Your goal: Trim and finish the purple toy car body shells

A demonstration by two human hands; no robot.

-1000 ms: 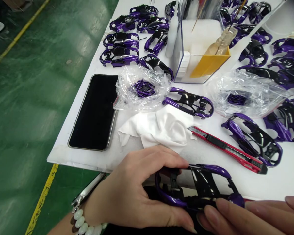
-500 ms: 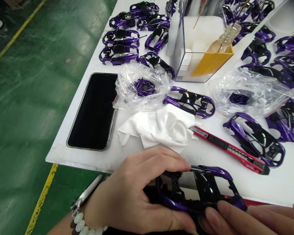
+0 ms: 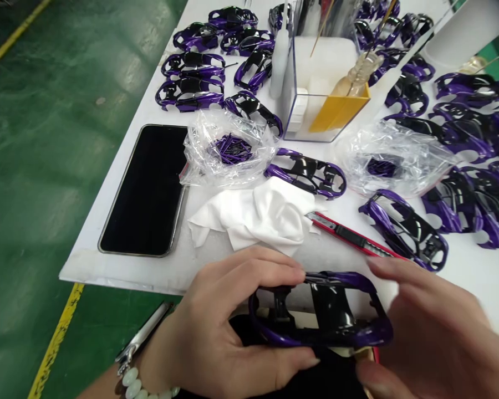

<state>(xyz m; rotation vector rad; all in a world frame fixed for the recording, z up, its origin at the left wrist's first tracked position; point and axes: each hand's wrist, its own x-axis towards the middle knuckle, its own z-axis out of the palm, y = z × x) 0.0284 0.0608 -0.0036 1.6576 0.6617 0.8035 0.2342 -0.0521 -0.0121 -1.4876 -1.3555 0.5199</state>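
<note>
Purple-and-black plastic, glossy and cut through with openings, makes up the shell (image 3: 320,310) held just off the near edge of the white surface (image 3: 120,166). The left hand (image 3: 224,332) has its grip closed on the shell's left end, fingers over the top rail and thumb under the lower one, a bead bracelet (image 3: 143,382) at the wrist. The right hand (image 3: 432,338) cups the right end; it is blurred, so I cannot tell whether its grip is closed on the shell or only resting against it. Judging by how things lie, this one piece is in hand and looks bare, with no small part visibly fitted to it. Just beyond the hands lie a crumpled white cloth (image 3: 258,216) and a red utility knife (image 3: 349,235), neither being touched. A dark phone (image 3: 145,188) lies face up to the left. Past the cloth sit two clear plastic bags, the left bag (image 3: 228,149) holding thin purple pieces and the right bag (image 3: 391,160) a darker clump, both untouched for now. Single shells (image 3: 305,173) lie between and beside them. Farther back stands a clear box (image 3: 316,94) with a yellow insert and white foam, and around it many more shells (image 3: 191,83) in rows on the left and in a loose spread (image 3: 469,133) on the right. Whether those are finished or waiting I cannot tell.
</note>
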